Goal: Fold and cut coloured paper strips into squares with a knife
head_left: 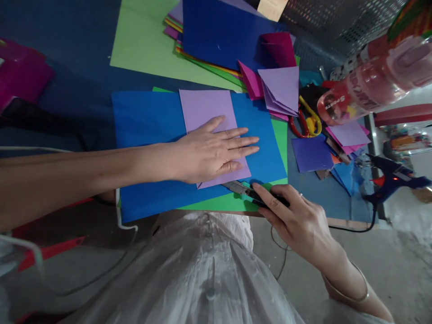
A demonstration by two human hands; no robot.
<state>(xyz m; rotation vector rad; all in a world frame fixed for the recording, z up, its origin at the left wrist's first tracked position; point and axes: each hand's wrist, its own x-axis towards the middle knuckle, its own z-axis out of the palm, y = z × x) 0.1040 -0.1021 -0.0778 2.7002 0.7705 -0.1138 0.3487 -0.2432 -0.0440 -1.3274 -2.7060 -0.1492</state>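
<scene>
Two hands in my view: left hand [212, 150] spread flat, palm down, pinning the lilac sheet [209, 121] onto blue paper [148, 130] on the surface. Right hand [297, 220] closed around a cutter [249, 192], its long axis lying along the sheet's near edge, just beside it. Blade tip hard to make out; cutter's rear hidden under fingers

Surface: table [77, 67] with a dark blue top.
On it: light green sheet [145, 45], stack of coloured paper [209, 31], green sheet [232, 203] at the near edge, scissors [308, 121], glue gun [391, 177].
</scene>
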